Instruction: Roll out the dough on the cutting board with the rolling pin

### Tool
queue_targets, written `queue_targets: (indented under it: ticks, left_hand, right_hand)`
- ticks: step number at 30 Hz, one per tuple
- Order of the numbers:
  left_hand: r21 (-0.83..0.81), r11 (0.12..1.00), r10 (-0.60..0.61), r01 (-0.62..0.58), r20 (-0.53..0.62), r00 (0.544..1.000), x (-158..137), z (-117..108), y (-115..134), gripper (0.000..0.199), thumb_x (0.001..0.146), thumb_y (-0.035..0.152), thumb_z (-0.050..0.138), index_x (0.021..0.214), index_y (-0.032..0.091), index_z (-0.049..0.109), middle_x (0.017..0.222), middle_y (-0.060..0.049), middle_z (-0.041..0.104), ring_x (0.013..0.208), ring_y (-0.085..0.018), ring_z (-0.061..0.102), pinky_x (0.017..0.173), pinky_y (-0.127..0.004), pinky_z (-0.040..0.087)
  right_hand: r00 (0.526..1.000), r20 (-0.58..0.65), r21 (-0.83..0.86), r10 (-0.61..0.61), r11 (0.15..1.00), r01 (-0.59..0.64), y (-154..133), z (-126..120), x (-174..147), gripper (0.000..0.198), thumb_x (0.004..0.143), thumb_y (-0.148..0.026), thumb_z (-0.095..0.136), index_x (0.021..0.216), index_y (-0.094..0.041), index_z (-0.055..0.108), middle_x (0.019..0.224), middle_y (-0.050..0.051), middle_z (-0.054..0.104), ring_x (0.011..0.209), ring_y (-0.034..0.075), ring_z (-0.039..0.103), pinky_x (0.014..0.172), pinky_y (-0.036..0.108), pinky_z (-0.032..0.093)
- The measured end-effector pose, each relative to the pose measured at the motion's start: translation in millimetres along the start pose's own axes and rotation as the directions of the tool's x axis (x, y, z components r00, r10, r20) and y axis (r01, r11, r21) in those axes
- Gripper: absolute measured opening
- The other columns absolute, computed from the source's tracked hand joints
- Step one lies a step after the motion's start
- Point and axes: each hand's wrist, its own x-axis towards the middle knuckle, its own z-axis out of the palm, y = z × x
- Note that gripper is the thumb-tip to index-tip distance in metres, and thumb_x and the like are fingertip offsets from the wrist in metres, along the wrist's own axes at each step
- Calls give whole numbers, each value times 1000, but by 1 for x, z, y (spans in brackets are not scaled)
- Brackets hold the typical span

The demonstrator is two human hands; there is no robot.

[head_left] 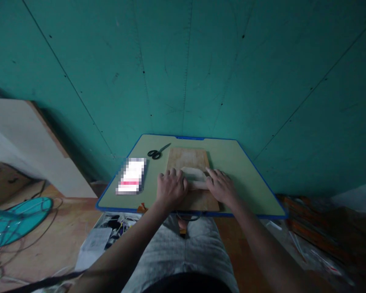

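On a wooden board (187, 155) lies a pale, whitish sheet (194, 174) with a thicker, rolled-looking front edge. Its material cannot be made out. My left hand (172, 187) is closed over the sheet's left end, knuckles up and fingers bent. At the right end, my right hand (222, 185) presses down with curled fingers, also closed on it. Both palms face the board, and the undersides of the fingers are hidden. Scissors with black handles (155, 154) lie behind my left hand, apart from the board.
The light-green table (247, 179) has a blue rim and stands against a green wall (183, 73). A blurred-out phone-like rectangle (131, 177) lies on its left side. Left on the floor are a turquoise round base (27, 215) and cables. A white panel (33, 142) leans on the wall.
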Motion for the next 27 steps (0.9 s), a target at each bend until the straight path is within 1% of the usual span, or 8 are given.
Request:
queue_targets:
  ticks: [4,9,13,16,18,21,24,27]
  left_hand:
    - [29,999,41,-40,-23,999,-11,-1,0,35,96,37,30,96,18,60,93,-12,61,88,-27,56,75,-40,39]
    - [26,994,108,-107,-27,994,-29,5,-4,36,95,44,35,95,17,60,92,-11,61,89,-28,55,78,-42,39]
    - [-25,988,150,-149,43,988,-40,6,-15,25,94,30,42,105,18,61,100,-10,62,93,-27,56,80,-41,42]
    - [-92,990,119,-108,120,986,-45,0,-31,22,93,24,44,105,20,61,102,-9,63,95,-26,57,82,-39,43]
    - [-147,988,62,-43,130,990,-49,-3,-45,22,92,20,45,107,20,60,103,-9,63,96,-24,58,83,-36,44]
    - [-257,962,-69,90,90,994,-52,-2,-65,22,93,22,42,109,21,57,100,-7,63,90,-20,61,74,-30,44]
    - [-351,918,-175,185,60,983,-53,-2,-78,26,95,34,36,103,22,57,92,-6,64,79,-19,62,64,-27,42]
    - [-419,882,-210,214,55,976,-53,-6,-81,30,95,40,33,96,21,56,84,-5,64,73,-19,61,61,-27,40]
  right_hand:
    - [998,-58,1,-21,1000,21,-2,3,-10,48,95,-27,33,139,-15,46,129,12,58,116,23,52,100,35,36]
    - [974,-227,77,-21,996,39,-3,12,-17,41,93,-27,37,128,-14,55,124,14,59,114,24,53,98,36,39]
    - [919,-391,275,-38,949,157,3,10,-9,35,93,-31,38,118,-15,57,118,14,60,114,24,52,100,39,41]
    - [860,-497,489,114,856,169,11,1,2,35,94,-37,35,116,-17,54,117,14,60,115,22,54,100,39,42]
    - [874,-442,617,202,776,132,16,-3,9,35,95,-41,34,111,-19,55,114,12,63,109,21,58,97,37,44]
    - [952,-276,697,134,710,102,14,4,17,32,94,-42,35,106,-21,57,110,8,67,105,19,61,95,35,46]
    - [975,-219,655,32,746,123,3,21,19,32,92,-38,37,112,-22,58,117,8,66,112,20,59,96,36,45]
    - [968,-252,532,-19,832,155,-12,30,10,35,92,-34,37,115,-19,59,117,12,66,112,23,59,97,39,45]
